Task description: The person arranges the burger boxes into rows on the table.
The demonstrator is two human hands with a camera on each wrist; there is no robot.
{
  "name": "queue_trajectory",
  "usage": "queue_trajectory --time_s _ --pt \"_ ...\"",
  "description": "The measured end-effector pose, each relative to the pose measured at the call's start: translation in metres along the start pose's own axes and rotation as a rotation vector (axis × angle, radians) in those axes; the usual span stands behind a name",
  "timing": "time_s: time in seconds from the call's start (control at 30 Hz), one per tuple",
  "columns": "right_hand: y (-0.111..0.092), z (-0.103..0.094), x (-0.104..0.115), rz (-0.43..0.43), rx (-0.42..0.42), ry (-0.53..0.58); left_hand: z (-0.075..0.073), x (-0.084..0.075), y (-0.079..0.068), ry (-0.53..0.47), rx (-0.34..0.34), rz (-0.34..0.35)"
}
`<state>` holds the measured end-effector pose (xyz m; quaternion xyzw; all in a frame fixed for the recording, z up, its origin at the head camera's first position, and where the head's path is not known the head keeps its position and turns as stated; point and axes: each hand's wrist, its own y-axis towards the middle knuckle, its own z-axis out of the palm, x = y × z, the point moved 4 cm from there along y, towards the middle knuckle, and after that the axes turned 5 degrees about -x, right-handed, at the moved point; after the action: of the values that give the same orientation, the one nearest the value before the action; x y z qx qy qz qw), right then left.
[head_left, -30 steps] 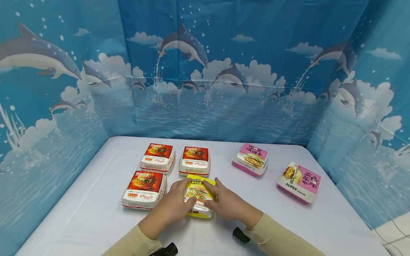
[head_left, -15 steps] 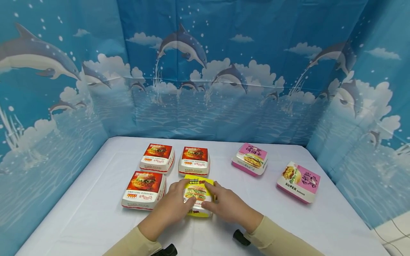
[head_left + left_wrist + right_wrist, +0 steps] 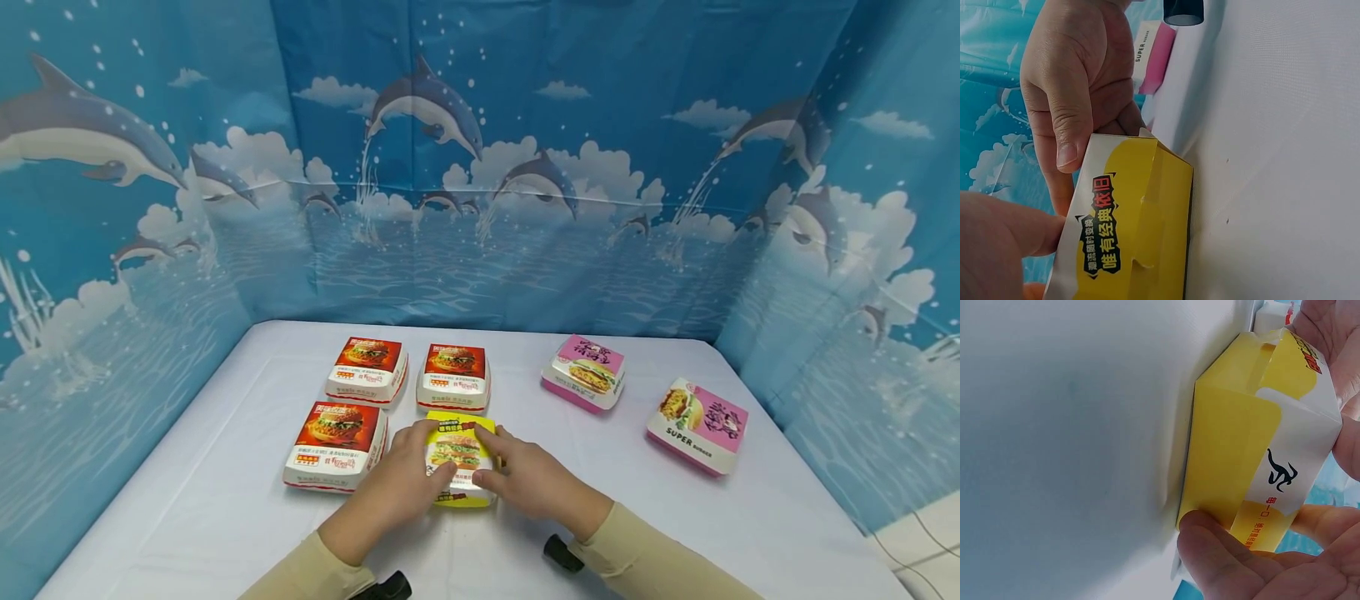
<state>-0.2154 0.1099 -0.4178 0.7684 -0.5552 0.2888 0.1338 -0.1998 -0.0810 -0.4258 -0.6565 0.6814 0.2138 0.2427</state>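
A yellow and white burger box rests on the white table between both hands. My left hand grips its left side, thumb at the near left corner of the lid. My right hand grips the opposite side, its thumb and a fingertip over the lid's right edge. In the right wrist view, fingers wrap low around the end of the yellow box. From the left wrist, the box's near face shows black and red lettering. Its lid carries a burger picture.
Three red and white burger boxes stand close by: one at left, one behind it, one directly behind the yellow box. Two pink and white boxes sit to the right, one farther back and one nearer. A dolphin-printed curtain encloses the table.
The yellow box has shifted slightly left and straightened a little between the hands, which keep hold of it. The other boxes stay in place.
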Motion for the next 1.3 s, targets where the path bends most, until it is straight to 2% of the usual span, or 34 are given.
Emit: queue_trajectory --time_s 0.47,1.3 --pt "0.0004 -0.0002 0.0057 0.023 0.013 0.011 -0.0036 0.0005 -0.001 0.004 -0.012 -0.013" --pt "0.003 0.0014 0.0059 0.005 -0.004 0.043 -0.0078 0.001 -0.002 0.002 -0.034 0.009"
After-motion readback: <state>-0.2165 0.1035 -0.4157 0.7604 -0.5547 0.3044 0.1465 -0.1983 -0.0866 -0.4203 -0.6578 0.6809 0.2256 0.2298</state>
